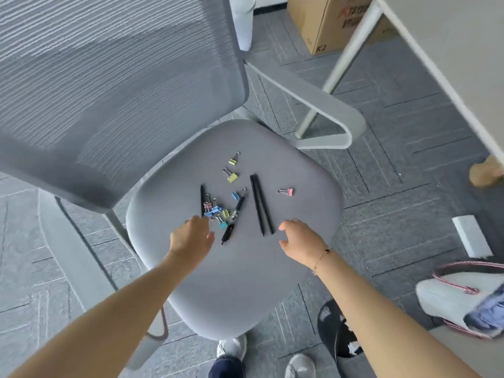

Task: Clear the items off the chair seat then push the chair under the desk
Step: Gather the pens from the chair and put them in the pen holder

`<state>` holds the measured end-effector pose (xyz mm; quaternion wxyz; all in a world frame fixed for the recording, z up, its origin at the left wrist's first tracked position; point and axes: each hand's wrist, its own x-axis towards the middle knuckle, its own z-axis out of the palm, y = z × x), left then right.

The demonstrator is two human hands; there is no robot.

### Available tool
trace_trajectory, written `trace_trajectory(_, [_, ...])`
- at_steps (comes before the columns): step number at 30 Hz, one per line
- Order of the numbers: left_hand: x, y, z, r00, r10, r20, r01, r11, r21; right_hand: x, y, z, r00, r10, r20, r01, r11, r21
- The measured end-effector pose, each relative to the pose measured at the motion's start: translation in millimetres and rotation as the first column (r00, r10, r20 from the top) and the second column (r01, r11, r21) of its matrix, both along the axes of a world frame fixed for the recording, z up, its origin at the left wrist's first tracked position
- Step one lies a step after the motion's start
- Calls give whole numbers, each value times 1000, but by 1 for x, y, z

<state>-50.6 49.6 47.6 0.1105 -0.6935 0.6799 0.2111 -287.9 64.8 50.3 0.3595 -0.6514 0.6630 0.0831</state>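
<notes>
A grey office chair with a mesh back stands in front of me, its padded seat (pixel 240 282) holding small items. Two black pens (pixel 261 204) lie side by side near the seat's middle. A third black pen (pixel 234 217) lies among a heap of coloured binder clips (pixel 218 212), and another dark pen (pixel 202 199) sits at the heap's left. Two yellow clips (pixel 231 170) and a lone pink clip (pixel 286 191) lie apart. My left hand (pixel 191 238) hovers open at the heap's near edge. My right hand (pixel 302 241) is open just right of the two pens.
A white desk (pixel 450 64) with a slanted white leg (pixel 335 75) runs along the right. The chair's armrest (pixel 327 110) points toward it. A cardboard box (pixel 327 20) sits behind, a white tote bag (pixel 463 301) and a white block (pixel 471 236) on the carpet at right.
</notes>
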Motion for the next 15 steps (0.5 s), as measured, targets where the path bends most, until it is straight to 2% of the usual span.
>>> trace_trajectory(8, [15, -29, -46, 973, 227, -32, -226, 974, 30, 30, -43, -28, 996, -60, -72, 58, 998, -29])
trace_trajectory(15, [17, -40, -61, 909, 389, -149, -375, 920, 117, 42, -62, -54, 986, -165, -7, 165, 984, -61])
